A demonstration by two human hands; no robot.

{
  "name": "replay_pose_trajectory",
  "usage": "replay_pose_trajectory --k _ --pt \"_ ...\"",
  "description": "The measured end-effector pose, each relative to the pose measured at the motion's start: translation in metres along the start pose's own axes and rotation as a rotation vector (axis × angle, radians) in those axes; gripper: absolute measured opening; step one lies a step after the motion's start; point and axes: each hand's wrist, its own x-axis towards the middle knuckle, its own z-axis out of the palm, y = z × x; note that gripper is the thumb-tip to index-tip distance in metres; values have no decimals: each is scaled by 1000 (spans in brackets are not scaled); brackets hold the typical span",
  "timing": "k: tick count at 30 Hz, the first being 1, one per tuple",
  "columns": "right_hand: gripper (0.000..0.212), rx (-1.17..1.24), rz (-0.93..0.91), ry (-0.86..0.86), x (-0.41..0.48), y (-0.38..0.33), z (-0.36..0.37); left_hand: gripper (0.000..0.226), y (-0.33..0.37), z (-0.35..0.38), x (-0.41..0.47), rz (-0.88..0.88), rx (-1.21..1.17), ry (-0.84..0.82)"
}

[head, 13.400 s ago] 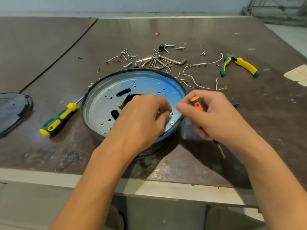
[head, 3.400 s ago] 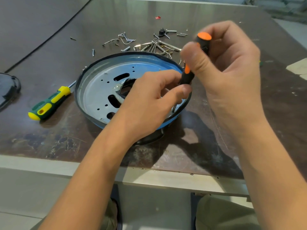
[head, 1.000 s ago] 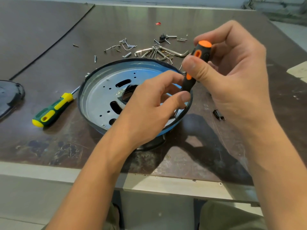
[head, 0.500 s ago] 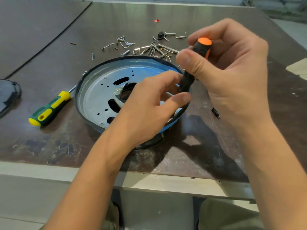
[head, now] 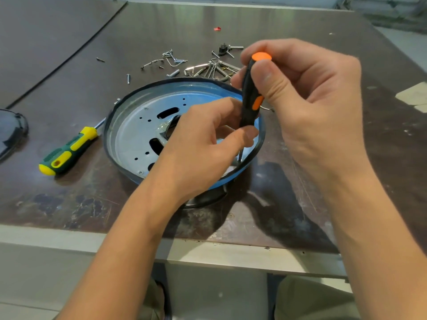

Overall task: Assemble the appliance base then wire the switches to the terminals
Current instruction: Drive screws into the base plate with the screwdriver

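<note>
A round metal appliance base [head: 138, 125] with a dark rim and blue side sits near the table's front edge. A black-and-orange screwdriver [head: 250, 98] stands almost upright over the base's right inner edge, its tip down by the rim. My right hand [head: 307, 98] grips its handle from the right. My left hand [head: 203, 146] lies across the base, thumb and fingers pinched around the screwdriver's lower end. The screw under the tip is hidden.
A green-and-yellow screwdriver [head: 69, 151] lies left of the base. Several loose screws, clips and metal parts [head: 203, 65] are scattered behind it. A dark lid [head: 11, 132] sits at the left edge. A small red piece [head: 217, 29] lies farther back.
My right hand has kept hold of the upright screwdriver and shifted its fingers on the handle. The left hand has stayed pinched at the shaft. The view moved slightly.
</note>
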Motion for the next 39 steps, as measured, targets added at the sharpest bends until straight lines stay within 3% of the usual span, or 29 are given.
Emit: replay_pose_trajectory --k 4,10,14,18,25,31,35,39 --pt "8 -81 -30 81 2 1 2 16 1 1 0 8 42 -9" --pt "22 -48 8 235 2 3 2 20 1 2 0 -3 74 -44" --pt "15 87 47 75 2 5 -5 20 -2 3 0 -20 56 -41" --pt "25 202 90 -57 0 1 -9 19 -4 2 0 -51 -2 -16" --pt "18 -55 12 70 4 -4 -6 21 0 0 -1 -7 44 -51" --pt "15 52 15 26 2 5 2 17 -2 0 0 -3 71 -66" --pt "28 198 40 -77 1 4 0 20 -1 2 0 -21 64 -43" --pt "17 132 8 17 1 4 0 22 -1 3 0 -21 97 -31"
